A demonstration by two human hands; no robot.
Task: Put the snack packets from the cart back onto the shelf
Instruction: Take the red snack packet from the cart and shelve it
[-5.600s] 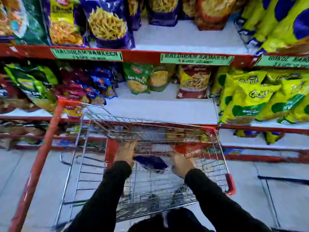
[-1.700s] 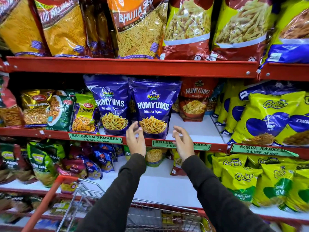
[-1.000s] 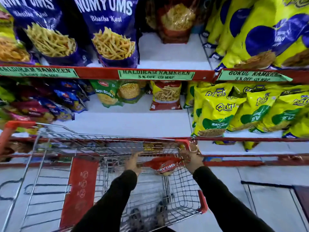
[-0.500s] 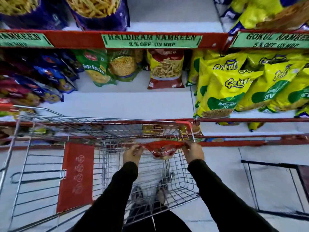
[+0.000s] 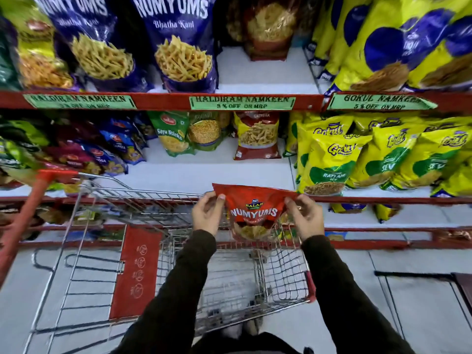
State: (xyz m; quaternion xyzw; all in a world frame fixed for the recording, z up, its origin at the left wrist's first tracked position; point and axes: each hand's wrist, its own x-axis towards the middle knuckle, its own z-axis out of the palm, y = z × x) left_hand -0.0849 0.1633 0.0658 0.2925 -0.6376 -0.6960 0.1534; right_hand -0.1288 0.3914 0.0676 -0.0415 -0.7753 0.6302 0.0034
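The red packet (image 5: 254,213) is a glossy, crinkled pouch with "NUMYUMS" in white across its front and a picture of pale yellow snack below the lettering. I hold it upright by its top edge, stretched between both hands, so the bag hangs down from my grip over the far end of the cart (image 5: 229,282). My left hand (image 5: 206,216) pinches the upper left corner between thumb and fingers; my right hand (image 5: 305,217) pinches the upper right corner the same way, and both are closed on the film. The cart under it is a basket of thin shiny wire with red plastic corners, a red handle (image 5: 23,221) off to the left and a red panel (image 5: 136,272) with white symbols. Past the packet lies the middle shelf (image 5: 204,172), a flat white board with a red metal lip. The shelf above carries tall purple packets (image 5: 182,42) of the same brand with stick-shaped snack printed on them, and green paper tags (image 5: 242,102) on its red edge. To the right, puffy yellow packets (image 5: 329,164) lean in a row.
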